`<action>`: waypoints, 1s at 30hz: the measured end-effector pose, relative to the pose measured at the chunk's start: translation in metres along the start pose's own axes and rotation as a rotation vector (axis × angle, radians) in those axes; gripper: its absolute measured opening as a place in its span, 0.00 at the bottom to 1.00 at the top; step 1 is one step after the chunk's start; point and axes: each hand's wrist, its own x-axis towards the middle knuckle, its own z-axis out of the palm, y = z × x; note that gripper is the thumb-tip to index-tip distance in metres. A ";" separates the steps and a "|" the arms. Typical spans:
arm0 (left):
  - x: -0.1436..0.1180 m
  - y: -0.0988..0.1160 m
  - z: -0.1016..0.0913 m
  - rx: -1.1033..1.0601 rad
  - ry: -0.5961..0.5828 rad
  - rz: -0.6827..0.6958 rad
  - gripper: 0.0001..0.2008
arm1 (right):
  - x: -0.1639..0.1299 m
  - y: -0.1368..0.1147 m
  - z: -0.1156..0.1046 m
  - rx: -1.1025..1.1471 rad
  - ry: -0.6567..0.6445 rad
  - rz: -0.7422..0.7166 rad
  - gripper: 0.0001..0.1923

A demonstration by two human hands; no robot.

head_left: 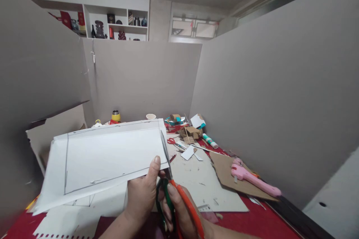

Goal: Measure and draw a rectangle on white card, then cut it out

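Head cam: white paper (pixel 112 157) is pinched in the left hand (pixel 142 193), thumb on top near its corner, fingers mostly hidden underneath. The right hand (pixel 181 211) is clamped round the scissors (pixel 193 211), blades at the paper's right edge.

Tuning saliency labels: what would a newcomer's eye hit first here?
The large, dark-marked white sheet, left of centre, held in the left hand. Then the orange-and-green-handled scissors in the right hand, along the sheet's right edge. Then what looks like a pink glue gun on brown cardboard at right.
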 end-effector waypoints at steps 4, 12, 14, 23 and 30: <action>0.000 -0.001 0.000 -0.005 0.002 0.006 0.23 | -0.001 0.000 0.001 -0.037 0.006 0.005 0.37; -0.001 0.002 0.000 -0.025 0.007 -0.009 0.23 | 0.001 -0.003 0.002 -0.056 0.041 -0.030 0.31; -0.003 0.005 0.000 -0.032 0.018 -0.016 0.22 | 0.002 -0.005 0.001 -0.041 0.037 -0.030 0.29; -0.013 0.009 0.001 -0.050 0.000 -0.072 0.23 | 0.002 -0.010 0.002 0.002 0.012 -0.027 0.29; -0.009 0.006 -0.001 -0.027 -0.006 -0.071 0.23 | 0.002 0.000 0.001 -0.008 0.010 -0.054 0.31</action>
